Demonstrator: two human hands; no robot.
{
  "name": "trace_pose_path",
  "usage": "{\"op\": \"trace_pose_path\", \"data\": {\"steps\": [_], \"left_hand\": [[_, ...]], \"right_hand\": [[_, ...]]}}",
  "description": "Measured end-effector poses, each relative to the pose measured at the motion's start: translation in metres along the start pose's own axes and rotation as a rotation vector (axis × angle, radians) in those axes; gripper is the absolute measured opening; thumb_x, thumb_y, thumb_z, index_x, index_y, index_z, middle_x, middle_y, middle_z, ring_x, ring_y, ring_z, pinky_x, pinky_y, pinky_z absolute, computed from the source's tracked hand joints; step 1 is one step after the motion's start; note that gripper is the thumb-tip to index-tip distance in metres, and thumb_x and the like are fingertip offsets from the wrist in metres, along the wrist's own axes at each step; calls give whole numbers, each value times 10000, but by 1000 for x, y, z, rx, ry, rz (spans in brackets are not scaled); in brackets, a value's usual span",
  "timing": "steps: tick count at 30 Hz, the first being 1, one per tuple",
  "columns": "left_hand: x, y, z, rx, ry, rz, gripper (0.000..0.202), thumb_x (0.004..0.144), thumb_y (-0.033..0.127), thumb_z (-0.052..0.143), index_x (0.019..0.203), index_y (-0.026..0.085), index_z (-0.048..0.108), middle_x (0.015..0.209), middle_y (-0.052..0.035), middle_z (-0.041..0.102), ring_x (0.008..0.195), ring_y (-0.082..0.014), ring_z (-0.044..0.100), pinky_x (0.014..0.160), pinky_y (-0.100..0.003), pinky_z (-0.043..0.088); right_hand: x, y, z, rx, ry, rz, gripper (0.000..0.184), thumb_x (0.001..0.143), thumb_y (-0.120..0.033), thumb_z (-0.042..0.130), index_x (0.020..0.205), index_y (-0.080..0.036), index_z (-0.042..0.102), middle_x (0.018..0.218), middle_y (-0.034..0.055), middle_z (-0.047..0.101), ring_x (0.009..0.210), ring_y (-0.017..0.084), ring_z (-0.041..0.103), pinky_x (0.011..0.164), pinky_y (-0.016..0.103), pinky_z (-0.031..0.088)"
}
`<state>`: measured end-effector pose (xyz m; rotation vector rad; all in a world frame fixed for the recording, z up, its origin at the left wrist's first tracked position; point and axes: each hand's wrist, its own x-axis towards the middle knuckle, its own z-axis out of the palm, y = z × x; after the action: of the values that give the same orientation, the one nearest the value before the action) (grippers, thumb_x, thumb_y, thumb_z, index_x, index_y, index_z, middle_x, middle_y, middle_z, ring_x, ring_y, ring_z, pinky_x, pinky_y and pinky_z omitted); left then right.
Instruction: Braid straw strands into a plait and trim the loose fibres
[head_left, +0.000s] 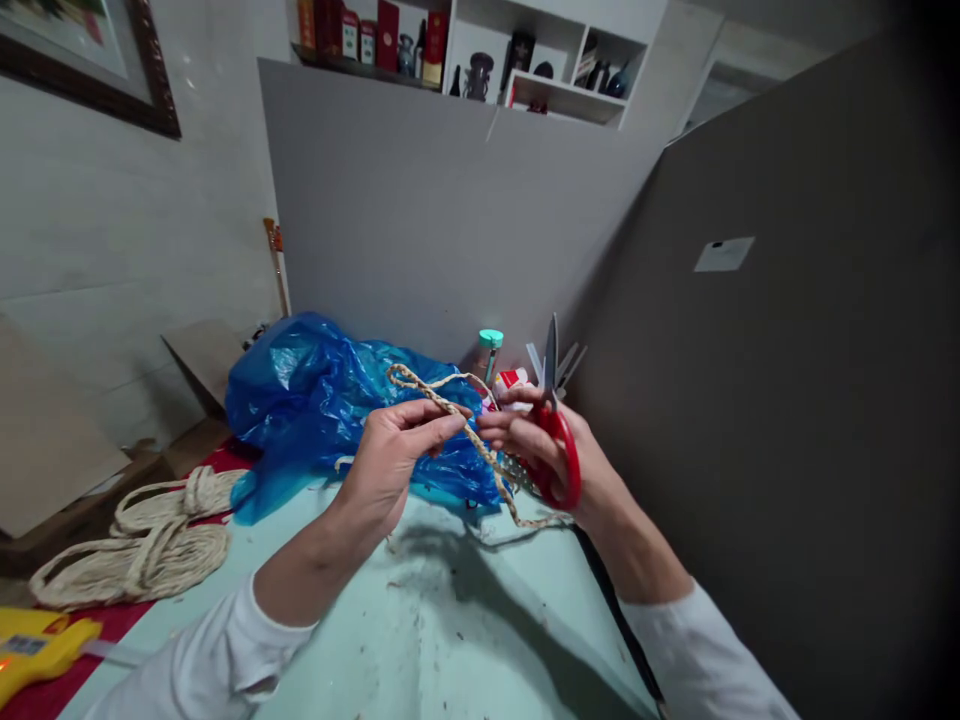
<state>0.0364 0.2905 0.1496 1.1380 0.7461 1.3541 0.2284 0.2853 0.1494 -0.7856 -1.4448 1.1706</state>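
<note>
My left hand (394, 450) pinches a braided straw cord (481, 446) between thumb and fingers. The cord makes a loop at its upper left end and trails down to the right toward the table. Red-handled scissors (559, 455) sit in my right hand (577, 460), their blades pointing up and away from the cord. The fingertips of that hand are close to the cord, just right of my left thumb; whether they touch it I cannot tell.
A crumpled blue plastic bag (315, 400) lies behind my left hand. Coiled cord bundles (165, 560) and a yellow glue gun (37, 650) are at the left. A jar with a green lid (491, 340) stands at the back. Grey panels (450, 210) border the table (390, 640).
</note>
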Motion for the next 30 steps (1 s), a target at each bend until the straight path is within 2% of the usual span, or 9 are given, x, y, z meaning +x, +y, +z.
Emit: {"op": "trace_pose_path", "data": {"steps": [6,11,14,16,19,20,22,25,30], "left_hand": [[-8,-3,14,-21,-60,-77,91,681,203,810,760,158,815,735,-26,703,615,-75,475,570,-184,393],[-12,4,15,-9,-110,-125,72,686,223,813,741,176,810,731,-15,700,596,-68,495,545,-175,399],[-11,13,8,189,-174,-82,153,771,288,755,661,184,775,648,-2,673,531,-76,484,513,-204,387],[-14,22,2,479,-146,78,250,828,335,704,630,192,759,601,-4,665,501,-99,483,518,-244,398],[-21,37,-5,876,195,614,148,862,276,681,765,218,776,779,-25,714,729,-173,593,732,-300,458],[-23,40,-6,955,200,744,111,866,259,683,847,222,786,879,-43,725,849,-202,610,830,-320,452],[-26,46,-8,1005,1,826,139,886,239,664,948,237,789,984,-52,730,971,-224,622,906,-323,447],[-25,47,-9,922,-382,629,166,901,229,638,909,265,799,882,-22,751,831,-186,673,742,-253,498],[-19,46,-9,741,-434,443,127,832,191,713,832,279,804,801,-18,747,734,-177,671,681,-233,495]], "right_hand": [[-30,8,17,78,153,-8,286,790,-242,799,1005,-252,611,976,-4,751,921,143,714,863,273,557],[-32,3,17,131,109,25,312,751,-206,825,978,-256,617,880,-26,731,816,112,680,761,220,546],[-34,-4,17,162,96,58,323,738,-201,832,953,-249,594,853,-24,699,745,98,638,660,190,517],[-36,-9,19,197,100,95,359,716,-201,845,935,-251,565,828,-30,663,672,85,590,570,170,473],[-39,-16,24,218,97,145,416,670,-190,872,903,-247,532,799,-39,617,607,68,533,515,160,431],[-40,-17,25,210,84,156,419,667,-195,873,903,-245,530,792,-37,615,590,68,524,502,163,427],[-42,-19,27,182,52,170,405,685,-218,864,916,-243,531,779,-27,635,557,71,513,475,174,423],[-45,-20,29,173,49,174,389,696,-232,859,907,-236,532,759,-25,665,539,77,526,460,181,432],[-48,-20,32,198,45,172,352,704,-210,855,878,-229,549,785,-21,690,559,82,571,469,179,453]]}}
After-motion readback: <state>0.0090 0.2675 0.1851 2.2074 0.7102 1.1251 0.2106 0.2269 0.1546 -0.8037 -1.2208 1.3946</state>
